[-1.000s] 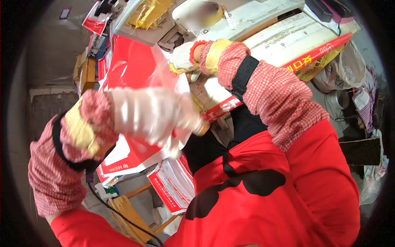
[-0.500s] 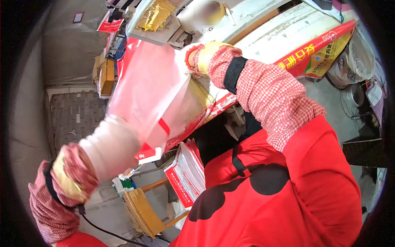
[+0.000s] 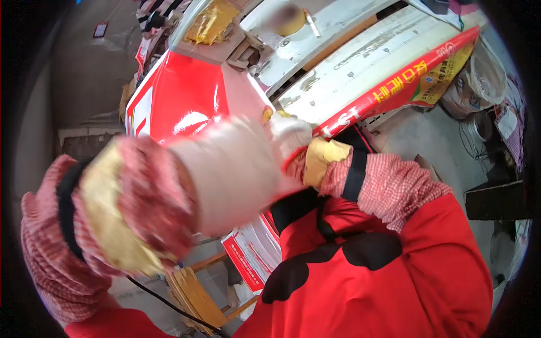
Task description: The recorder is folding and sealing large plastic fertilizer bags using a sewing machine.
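A large red and white plastic sack (image 3: 194,101) lies spread over the work table, its paler pink side toward the middle. My left hand (image 3: 234,174), in a white glove, is over the near part of the sack. Motion smears it, and its fingers are hidden. At the sack's right edge is my right hand (image 3: 290,135), also gloved in white, with its fingers closed and bent against the edge. Checked sleeve covers with black straps and yellow tape wrap both forearms. Just beyond the sack stands what looks like a sewing machine (image 3: 239,50), with gold tape on its body.
A long, worn white tabletop (image 3: 349,62) runs to the far right, with a red and yellow printed sheet (image 3: 394,90) along its front edge. Below are a wooden stool (image 3: 194,298) and folded red and white sacks (image 3: 253,253). A white bag (image 3: 479,79) stands at right.
My left hand has swung up and right toward the middle. My right hand has come down nearer my body. The sack has shifted and turned, showing more of its red printed side.
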Action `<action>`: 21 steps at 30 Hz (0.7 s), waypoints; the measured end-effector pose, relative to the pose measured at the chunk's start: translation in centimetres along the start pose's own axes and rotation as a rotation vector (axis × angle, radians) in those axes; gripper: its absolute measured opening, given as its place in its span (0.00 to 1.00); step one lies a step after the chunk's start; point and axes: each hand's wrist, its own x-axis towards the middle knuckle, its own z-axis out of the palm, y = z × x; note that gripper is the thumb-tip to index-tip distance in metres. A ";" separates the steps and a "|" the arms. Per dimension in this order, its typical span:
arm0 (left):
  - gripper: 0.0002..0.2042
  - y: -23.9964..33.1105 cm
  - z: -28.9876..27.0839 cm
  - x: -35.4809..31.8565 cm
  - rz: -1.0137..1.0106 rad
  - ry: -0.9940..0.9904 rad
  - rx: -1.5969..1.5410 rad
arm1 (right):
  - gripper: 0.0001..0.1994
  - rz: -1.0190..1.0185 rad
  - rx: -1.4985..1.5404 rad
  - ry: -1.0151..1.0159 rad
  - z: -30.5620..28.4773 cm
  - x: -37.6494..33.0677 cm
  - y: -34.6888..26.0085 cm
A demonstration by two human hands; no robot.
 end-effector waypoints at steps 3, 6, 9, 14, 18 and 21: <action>0.11 -4.3 0.4 -0.8 -0.194 -0.207 0.168 | 0.05 0.023 0.078 -0.072 -1.2 3.6 5.5; 0.08 0.1 5.0 -3.1 -0.282 -0.259 -0.030 | 0.05 -0.051 0.233 -0.098 -1.8 9.7 0.0; 0.06 3.9 6.0 0.8 0.064 -0.056 -0.140 | 0.05 -0.088 0.348 -0.139 -4.7 8.0 1.8; 0.06 0.0 1.8 1.2 -0.212 0.033 -0.560 | 0.09 0.037 0.870 -0.227 1.9 8.6 4.1; 0.08 3.2 4.4 -0.9 -0.110 0.063 -0.267 | 0.10 0.063 1.556 -0.170 1.1 9.6 3.0; 0.08 2.2 1.2 3.0 0.176 -0.088 -0.225 | 0.12 0.107 2.053 -0.135 1.1 10.0 2.6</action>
